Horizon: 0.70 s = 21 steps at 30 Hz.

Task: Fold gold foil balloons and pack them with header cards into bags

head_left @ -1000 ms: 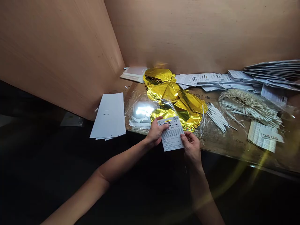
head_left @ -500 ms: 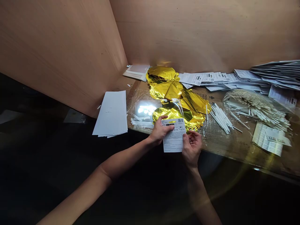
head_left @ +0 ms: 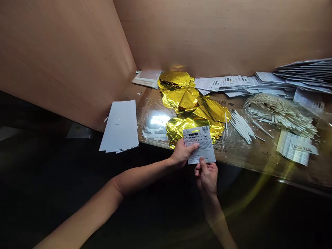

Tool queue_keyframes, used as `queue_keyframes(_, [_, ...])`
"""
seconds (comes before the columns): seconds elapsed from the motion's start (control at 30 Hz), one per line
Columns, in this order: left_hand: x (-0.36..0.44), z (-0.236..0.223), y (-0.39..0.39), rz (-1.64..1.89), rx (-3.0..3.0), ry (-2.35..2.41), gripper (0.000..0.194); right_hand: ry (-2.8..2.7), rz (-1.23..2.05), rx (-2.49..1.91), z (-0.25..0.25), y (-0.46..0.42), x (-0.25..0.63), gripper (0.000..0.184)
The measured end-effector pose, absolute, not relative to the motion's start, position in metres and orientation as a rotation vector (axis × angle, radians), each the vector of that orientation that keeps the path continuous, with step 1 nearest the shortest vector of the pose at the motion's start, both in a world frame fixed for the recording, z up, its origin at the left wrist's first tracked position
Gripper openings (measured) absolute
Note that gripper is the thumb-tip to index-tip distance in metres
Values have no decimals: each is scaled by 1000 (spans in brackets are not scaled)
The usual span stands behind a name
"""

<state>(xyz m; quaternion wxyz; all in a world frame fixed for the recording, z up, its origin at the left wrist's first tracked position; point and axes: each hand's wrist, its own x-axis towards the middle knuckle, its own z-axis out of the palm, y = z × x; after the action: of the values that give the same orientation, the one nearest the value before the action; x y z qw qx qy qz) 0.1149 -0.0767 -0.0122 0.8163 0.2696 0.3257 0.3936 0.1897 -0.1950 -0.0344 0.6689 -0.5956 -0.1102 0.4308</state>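
A white printed card (head_left: 199, 141) with a barcode and a hang hole at its top is held up at the table's front edge. My left hand (head_left: 183, 152) is closed on its left side, thumb across the print and fingers behind. At the lower edge, my right hand (head_left: 208, 174) pinches the card with its thumb in front; its fingers are partly hidden behind. Just beyond lie several gold foil balloons (head_left: 184, 97), flat and overlapping, and yellow shows through the hang hole.
White sheets (head_left: 120, 124) lie at the left. Clear plastic sleeves (head_left: 157, 122) are left of the foil. To the right are loose white sticks (head_left: 242, 126), a bag of sticks (head_left: 282, 114) and folded leaflets (head_left: 293, 148). Printed cards (head_left: 233, 83) line the back wall (head_left: 220, 38).
My right hand has shifted from the card's right edge down to its lower edge. The card has tilted slightly, and my left thumb sits lower on it. The whole view has shifted a little.
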Motion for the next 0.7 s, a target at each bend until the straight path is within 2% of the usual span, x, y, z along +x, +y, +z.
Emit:
queue_keyframes(0.17, [117,-8,-59,783,575,683,56,-259,1149,-1357,-30,-198,200,49])
queue_keyframes(0.43, [128,-22,-107,655,712,633,44,-85,982,-1265,-38,-202,202,56])
queue_keyframes(0.6, [118,-15,-94,859,1432,695,50,-53,1076,-1279,-52,-218,216,57])
queue_keyframes(0.7, [124,-12,-71,795,1974,439,43,-101,1036,-1360,-62,-223,229,57])
